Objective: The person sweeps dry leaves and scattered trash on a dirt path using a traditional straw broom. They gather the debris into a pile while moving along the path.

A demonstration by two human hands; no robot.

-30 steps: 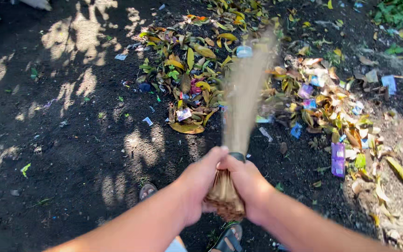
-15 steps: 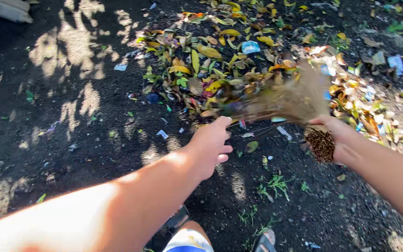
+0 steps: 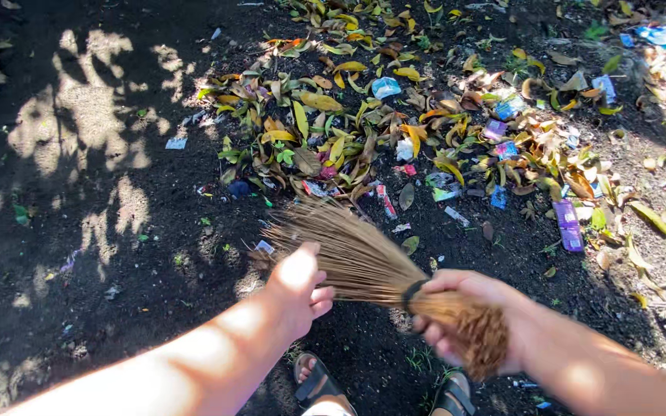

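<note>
Stick broom gripped by right hand, left hand touching bristles.

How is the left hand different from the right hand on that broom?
The right hand is wrapped around the stick broom at its bound end, fingers curled shut. The left hand only rests against the loose bristles, fingers bent but not closed around them. The left hand is lit by bright sun; the right hand lies partly in shade. Both touch the same broom above the dark soil.
</note>
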